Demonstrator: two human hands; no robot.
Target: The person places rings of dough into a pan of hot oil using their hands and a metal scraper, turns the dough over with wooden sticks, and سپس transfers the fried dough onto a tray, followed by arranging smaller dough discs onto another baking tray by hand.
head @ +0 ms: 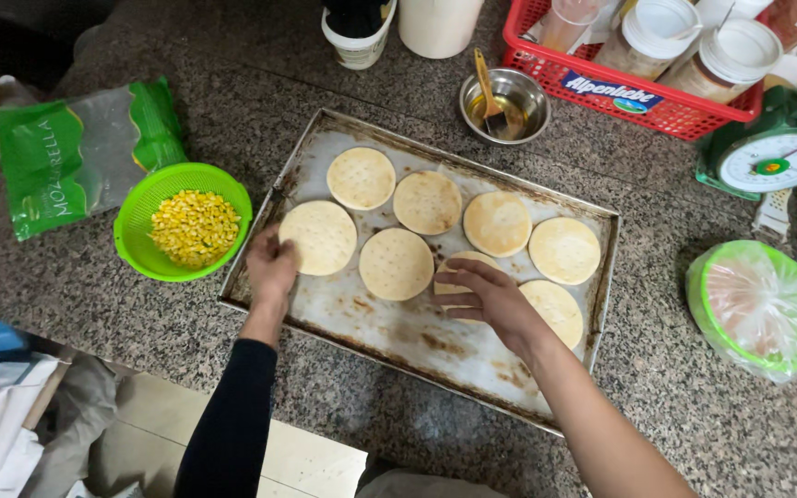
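The left hand is resting at the near left edge of a worn metal baking tray, its fingers curled loosely and their tips touching the rim of a pale round dough disc; whether it is pinching that disc or only pressing on it cannot be told. The right hand is lying flat and spread, palm down, over another disc in the near row, covering most of it so that only its far edge is showing; it is not gripping anything. Around these two, six more round dough discs are lying flat on the tray: one between the hands, one just beside the right hand, and four in the far row, some touching their neighbours. The tray is sitting slightly askew on a speckled stone counter. To the left of the tray, just beside the left hand, a green colander of yellow corn kernels is standing, and beyond it a green and clear bag of shredded cheese is lying. At the far edge of the tray a small steel bowl is holding oil and a brush. A red basket of lidded jars, a green kitchen scale and a green bowl wrapped in a clear bag are standing to the right.
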